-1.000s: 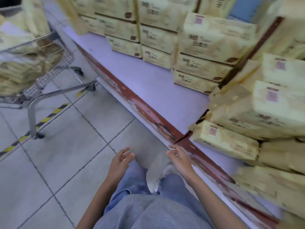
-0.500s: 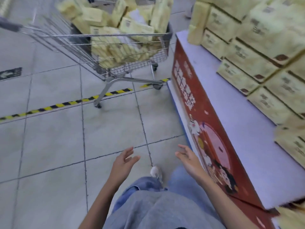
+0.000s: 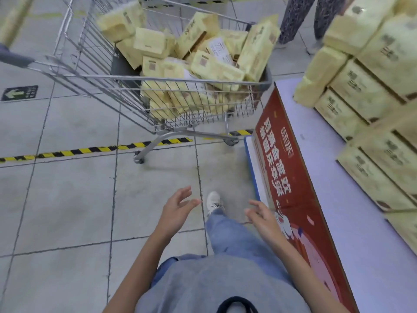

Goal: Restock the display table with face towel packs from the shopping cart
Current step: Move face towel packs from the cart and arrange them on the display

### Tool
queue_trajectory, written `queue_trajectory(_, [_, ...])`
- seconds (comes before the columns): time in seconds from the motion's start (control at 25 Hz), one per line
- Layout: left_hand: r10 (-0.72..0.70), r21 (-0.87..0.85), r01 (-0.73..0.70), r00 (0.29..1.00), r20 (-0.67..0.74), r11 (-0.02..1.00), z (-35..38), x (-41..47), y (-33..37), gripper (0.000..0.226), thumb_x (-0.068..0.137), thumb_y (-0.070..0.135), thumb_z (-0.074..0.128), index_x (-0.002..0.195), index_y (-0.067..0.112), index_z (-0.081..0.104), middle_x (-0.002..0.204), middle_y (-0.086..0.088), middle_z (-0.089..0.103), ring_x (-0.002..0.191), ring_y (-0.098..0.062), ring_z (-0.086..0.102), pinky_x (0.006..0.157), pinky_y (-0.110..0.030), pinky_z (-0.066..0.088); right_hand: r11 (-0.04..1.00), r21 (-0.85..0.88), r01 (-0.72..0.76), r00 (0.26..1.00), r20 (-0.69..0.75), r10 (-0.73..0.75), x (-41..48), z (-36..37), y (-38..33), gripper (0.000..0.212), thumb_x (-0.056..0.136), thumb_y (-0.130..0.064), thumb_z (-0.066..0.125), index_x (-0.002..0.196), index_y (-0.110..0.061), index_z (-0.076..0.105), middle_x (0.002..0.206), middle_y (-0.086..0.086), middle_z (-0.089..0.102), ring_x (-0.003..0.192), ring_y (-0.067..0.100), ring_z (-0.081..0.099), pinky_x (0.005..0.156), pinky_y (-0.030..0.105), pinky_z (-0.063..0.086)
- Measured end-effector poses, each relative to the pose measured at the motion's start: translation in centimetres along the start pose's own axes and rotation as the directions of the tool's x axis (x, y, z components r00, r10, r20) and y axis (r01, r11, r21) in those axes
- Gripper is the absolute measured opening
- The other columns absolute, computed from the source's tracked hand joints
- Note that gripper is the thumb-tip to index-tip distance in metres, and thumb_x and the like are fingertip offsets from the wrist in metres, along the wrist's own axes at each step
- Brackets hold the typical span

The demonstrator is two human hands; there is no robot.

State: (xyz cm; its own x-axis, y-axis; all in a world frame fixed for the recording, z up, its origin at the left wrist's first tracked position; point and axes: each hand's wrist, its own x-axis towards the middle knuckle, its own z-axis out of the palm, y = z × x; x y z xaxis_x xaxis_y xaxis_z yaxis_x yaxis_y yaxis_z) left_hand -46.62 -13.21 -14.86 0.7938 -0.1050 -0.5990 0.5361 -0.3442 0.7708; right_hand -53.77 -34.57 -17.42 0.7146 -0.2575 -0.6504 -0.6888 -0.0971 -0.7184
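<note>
One display table (image 3: 331,184), stocked at the back, front strip bare. One shopping cart (image 3: 135,75) just beyond its corner, heaped with face towel packs (image 3: 216,68): over a dozen, exact count not possible. Step judged: fetching. Left hand (image 3: 178,206) and right hand (image 3: 262,216) empty, fingers loosely spread; next, reach in and grip a pack

Grey floor tiles (image 3: 67,199) with dark grout lines cover the ground. A yellow-and-black striped tape (image 3: 90,150) runs left to right across them, farther off. At the far left, a dark floor sign (image 3: 19,93) bears a green arrow pointing left. At the far right stands a bystander (image 3: 293,21) in patterned trousers, only the legs in view.
</note>
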Motion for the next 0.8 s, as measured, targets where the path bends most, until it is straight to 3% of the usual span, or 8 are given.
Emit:
queue_trajectory(0.16, [-0.062, -0.126, 0.049, 0.992, -0.108, 0.991, -2.8, 5.7, 5.3, 0.041, 0.089, 0.014, 0.063, 0.129, 0.013, 0.054, 0.128, -0.007, 0.058, 0.106, -0.013, 0.055, 0.088, -0.025, 0.038, 0.996, -0.044, 0.082, 0.996, 0.046, -0.08, 8.4, 0.1, -9.4, 0.035, 0.095, -0.016, 0.054, 0.13, -0.011, 0.049, 0.116, 0.006, 0.056, 0.103, 0.018, 0.055, 0.079, 0.021, 0.04])
queue_trajectory(0.36, [-0.142, -0.267, 0.085, 0.969, -0.202, 0.96, -5.7, 10.9, 8.9, 0.038, 0.09, 0.007, 0.061, 0.126, 0.011, 0.053, 0.126, -0.009, 0.058, 0.108, -0.018, 0.055, 0.084, -0.026, 0.039, 0.986, -0.114, 0.124, 0.985, 0.138, -0.108, 16.2, 1.5, -18.0, 0.033, 0.095, -0.021, 0.055, 0.128, -0.017, 0.051, 0.116, -0.001, 0.057, 0.106, 0.012, 0.053, 0.088, 0.024, 0.04])
queue_trajectory(0.48, [-0.124, -0.296, 0.042, 0.957, -0.263, 0.954, -7.8, 15.3, 12.0, 0.034, 0.09, 0.004, 0.06, 0.123, 0.011, 0.055, 0.124, -0.011, 0.06, 0.102, -0.016, 0.059, 0.082, -0.024, 0.041, 0.979, -0.108, 0.172, 0.978, 0.136, -0.157, 20.2, 3.0, -22.5, 0.029, 0.093, -0.019, 0.057, 0.122, -0.018, 0.053, 0.113, 0.0, 0.059, 0.102, 0.014, 0.056, 0.08, 0.019, 0.043])
queue_trajectory(0.64, [0.043, -0.279, -0.134, 0.95, -0.31, 0.951, -11.8, 23.5, 18.0, 0.034, 0.089, 0.007, 0.061, 0.123, 0.01, 0.057, 0.118, -0.005, 0.064, 0.097, -0.002, 0.06, 0.073, -0.011, 0.048, 0.937, -0.067, 0.342, 0.939, 0.045, -0.34, 26.1, 4.9, -29.6, 0.027, 0.091, -0.013, 0.06, 0.116, -0.022, 0.052, 0.107, -0.005, 0.059, 0.095, 0.01, 0.059, 0.071, 0.01, 0.043])
queue_trajectory(0.72, [0.075, -0.288, -0.178, 0.939, -0.336, 0.941, -14.3, 27.7, 21.9, 0.034, 0.089, 0.016, 0.063, 0.122, 0.016, 0.057, 0.117, 0.0, 0.063, 0.102, -0.007, 0.061, 0.078, -0.016, 0.049, 0.914, -0.055, 0.402, 0.916, 0.015, -0.401, 29.0, 5.9, -34.4, 0.03, 0.09, -0.016, 0.062, 0.115, -0.028, 0.051, 0.105, -0.012, 0.058, 0.091, 0.002, 0.058, 0.068, 0.006, 0.044])
queue_trajectory(0.8, [0.023, -0.324, -0.153, 0.928, -0.371, 0.934, -16.7, 32.1, 25.6, 0.038, 0.087, 0.028, 0.065, 0.123, 0.021, 0.054, 0.12, 0.0, 0.061, 0.111, -0.018, 0.059, 0.089, -0.033, 0.049, 0.903, -0.042, 0.428, 0.904, 0.021, -0.428, 32.0, 7.2, -39.1, 0.033, 0.089, -0.021, 0.064, 0.117, -0.031, 0.049, 0.105, -0.016, 0.057, 0.093, 0.0, 0.057, 0.067, 0.004, 0.044])
